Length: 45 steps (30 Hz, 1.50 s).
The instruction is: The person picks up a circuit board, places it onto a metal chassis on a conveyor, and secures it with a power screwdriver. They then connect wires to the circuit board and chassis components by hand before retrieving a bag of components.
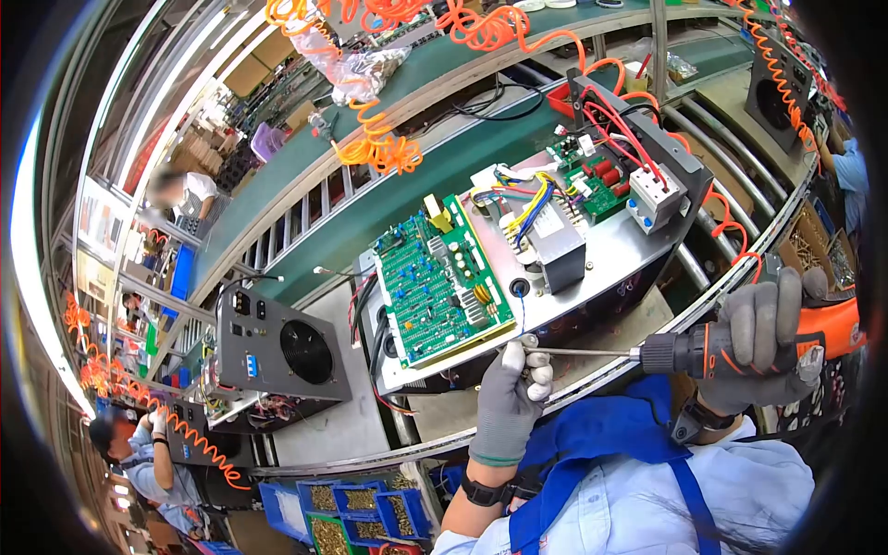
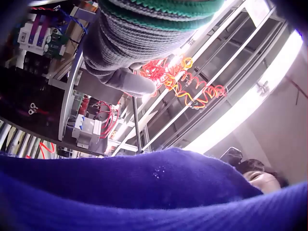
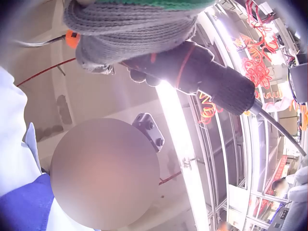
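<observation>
An orange and black power screwdriver is gripped by my gloved right hand, its long bit pointing left. The bit's tip end is at my gloved left hand, whose fingers curl around it beside the chassis's near edge. In the left wrist view the left hand has curled fingers near the bit. The right wrist view shows the right hand round the tool body. A metal chassis carries a green circuit board and wired parts.
Another chassis with a fan stands at the left. Blue bins of screws sit below the line's near edge. Orange coiled hoses hang above the green conveyor. Other people are at the left and far right.
</observation>
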Tool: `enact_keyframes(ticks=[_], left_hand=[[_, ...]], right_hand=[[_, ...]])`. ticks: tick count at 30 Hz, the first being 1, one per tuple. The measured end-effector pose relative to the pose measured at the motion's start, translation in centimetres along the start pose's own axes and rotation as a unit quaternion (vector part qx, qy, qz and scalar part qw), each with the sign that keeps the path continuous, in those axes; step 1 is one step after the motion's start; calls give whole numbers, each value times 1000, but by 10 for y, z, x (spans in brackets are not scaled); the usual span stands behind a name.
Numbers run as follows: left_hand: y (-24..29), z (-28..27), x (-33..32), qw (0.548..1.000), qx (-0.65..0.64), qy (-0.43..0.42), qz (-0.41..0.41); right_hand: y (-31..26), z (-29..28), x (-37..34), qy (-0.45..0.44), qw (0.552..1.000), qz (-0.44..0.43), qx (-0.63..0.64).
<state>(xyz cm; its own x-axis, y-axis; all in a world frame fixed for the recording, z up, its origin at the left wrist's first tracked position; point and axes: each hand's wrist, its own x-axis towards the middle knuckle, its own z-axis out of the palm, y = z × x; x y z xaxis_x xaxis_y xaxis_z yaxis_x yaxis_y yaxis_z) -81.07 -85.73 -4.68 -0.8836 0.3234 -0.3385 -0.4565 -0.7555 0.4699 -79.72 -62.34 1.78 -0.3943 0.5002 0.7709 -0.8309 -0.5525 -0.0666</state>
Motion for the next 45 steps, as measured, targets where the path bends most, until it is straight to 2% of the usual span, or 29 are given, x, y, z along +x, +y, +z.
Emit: enact_keyframes(ticks=[4, 6, 7, 10, 12, 16, 19, 21, 22, 28, 30, 34, 36, 37, 38, 40, 41, 43, 44, 45], left_hand=[[4, -10, 6, 999, 24, -13, 17], [7, -10, 6, 994, 103, -17, 40], [8, -11, 6, 994, 104, -17, 40], [9, -9, 3, 991, 132, -11, 21], [7, -2, 4, 987, 150, 14, 52], [14, 0, 2, 989, 140, 6, 37], [15, 11, 1, 997, 72, -10, 20], [13, 19, 3, 995, 76, 54, 30], [13, 19, 4, 995, 76, 53, 27], [16, 0, 13, 997, 61, -55, 1], [18, 11, 11, 979, 201, 0, 33], [35, 15, 2, 962, 269, 40, 2], [57, 7, -4, 914, 397, 41, 77], [67, 0, 4, 866, 481, 2, 133], [77, -8, 15, 722, 652, 7, 230], [87, 9, 26, 462, 813, 1, 353], [88, 11, 32, 462, 813, 3, 354], [89, 14, 47, 314, 904, 13, 291], [91, 19, 51, 314, 903, 14, 293], [92, 23, 54, 289, 924, 20, 249]], right_hand=[[2, 0, 0, 7, 1000, 3, 15], [4, 0, 1, 6, 1000, 4, 15], [6, 1, 1, 0, 1000, -1, 18], [8, 0, 0, -3, 1000, -8, 19], [7, -1, -1, -2, 1000, -11, 18], [2, 0, -1, 13, 1000, 3, 15], [3, 0, 0, 21, 1000, -5, -2], [2, 0, 1, 16, 1000, -7, -3], [0, 1, 1, 18, 1000, 2, -4], [-6, 4, 3, 3, 1000, 14, -8], [-5, 6, 4, 5, 1000, 15, -12], [-11, 3, 11, 4, 999, -1, -35], [-15, -1, 16, 5, 998, -22, -62], [-16, -1, 17, 11, 997, -38, -65], [-17, -2, 16, 17, 996, -52, -69], [-15, -3, 13, 24, 997, -41, -59], [-13, -4, 12, 12, 997, -33, -66], [-13, -5, 14, -13, 998, -9, -61], [-12, -5, 15, -15, 998, -10, -60], [-11, -4, 16, -19, 998, -5, -61]])
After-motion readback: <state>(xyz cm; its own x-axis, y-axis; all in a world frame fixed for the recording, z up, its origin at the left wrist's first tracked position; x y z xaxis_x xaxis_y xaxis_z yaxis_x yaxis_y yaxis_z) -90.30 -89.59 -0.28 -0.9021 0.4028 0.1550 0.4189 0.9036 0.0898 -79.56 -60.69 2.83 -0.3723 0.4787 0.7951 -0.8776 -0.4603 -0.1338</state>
